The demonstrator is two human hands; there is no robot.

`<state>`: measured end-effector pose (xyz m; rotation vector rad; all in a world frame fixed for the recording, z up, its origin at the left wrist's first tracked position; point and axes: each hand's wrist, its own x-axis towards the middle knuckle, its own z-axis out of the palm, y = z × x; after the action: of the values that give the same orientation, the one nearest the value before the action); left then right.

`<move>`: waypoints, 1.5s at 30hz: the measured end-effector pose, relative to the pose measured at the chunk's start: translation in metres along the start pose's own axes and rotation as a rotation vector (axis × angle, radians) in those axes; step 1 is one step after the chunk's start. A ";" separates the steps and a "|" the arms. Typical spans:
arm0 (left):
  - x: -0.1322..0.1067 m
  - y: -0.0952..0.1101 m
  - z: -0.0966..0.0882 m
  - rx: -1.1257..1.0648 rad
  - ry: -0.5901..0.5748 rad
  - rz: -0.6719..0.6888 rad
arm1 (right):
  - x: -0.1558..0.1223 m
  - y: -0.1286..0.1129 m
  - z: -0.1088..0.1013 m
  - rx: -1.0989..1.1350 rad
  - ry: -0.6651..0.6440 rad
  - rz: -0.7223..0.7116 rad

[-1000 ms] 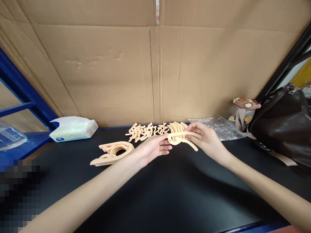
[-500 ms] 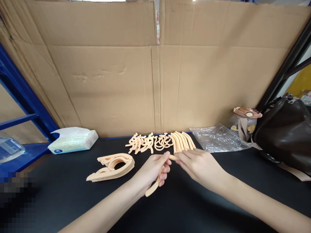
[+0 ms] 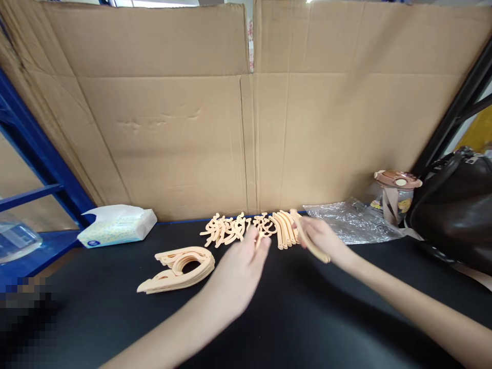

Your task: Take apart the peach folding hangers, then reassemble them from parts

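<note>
Nearby, clear plastic (image 3: 355, 223) lies beyond right fingers (image 3: 308, 226) pinching a strip (image 3: 313, 247); left fingers (image 3: 263, 248) pinch a half-hidden piece (image 3: 259, 239)

No lettering is legible. The tissue pack (image 3: 111, 231) bears a dark blue oval mark (image 3: 93, 243) low on its near side, too small to make out. Above and right of the tissue pack, a white strip (image 3: 251, 50) shows unreadable reddish marks. Far right of the tissue pack, the lidded bottle (image 3: 403, 195) carries yellow print (image 3: 404, 205) whose details cannot be deciphered.
</note>
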<state>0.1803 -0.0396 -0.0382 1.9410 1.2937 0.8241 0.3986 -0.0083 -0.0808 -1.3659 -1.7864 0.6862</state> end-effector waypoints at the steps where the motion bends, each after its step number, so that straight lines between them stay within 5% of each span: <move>1: 0.009 -0.001 -0.009 0.023 -0.008 -0.017 | 0.008 0.007 -0.009 -0.054 0.116 -0.017; 4: 0.048 -0.009 -0.043 0.118 -0.036 -0.082 | 0.025 0.025 -0.031 -0.230 0.326 -0.076; 7: 0.087 -0.027 -0.069 0.141 -0.088 -0.116 | 0.032 0.037 -0.037 -0.383 0.400 -0.140; 15: 0.126 -0.094 -0.080 0.271 0.018 -0.187 | 0.033 0.067 -0.020 -0.726 0.154 -0.311; 19: 0.107 -0.096 -0.098 0.331 0.059 -0.123 | 0.029 0.069 -0.022 -0.714 0.049 -0.339; 25: 0.032 -0.078 -0.135 0.429 -0.101 -0.078 | 0.016 0.051 -0.031 -0.648 0.000 -0.420; 30: -0.016 -0.108 -0.150 0.596 -0.009 -0.091 | -0.018 0.006 -0.023 -0.571 0.003 -0.497; 36: -0.025 -0.130 -0.150 0.458 -0.020 -0.121 | -0.058 -0.026 0.000 -0.567 -0.130 -0.592; 45: -0.013 -0.139 -0.157 0.321 -0.143 -0.146 | -0.068 -0.025 -0.002 -0.540 -0.189 -0.572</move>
<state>-0.0206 0.0164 -0.0586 2.0750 1.5315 0.4169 0.3949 -0.0802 -0.0767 -1.0326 -2.4845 0.0157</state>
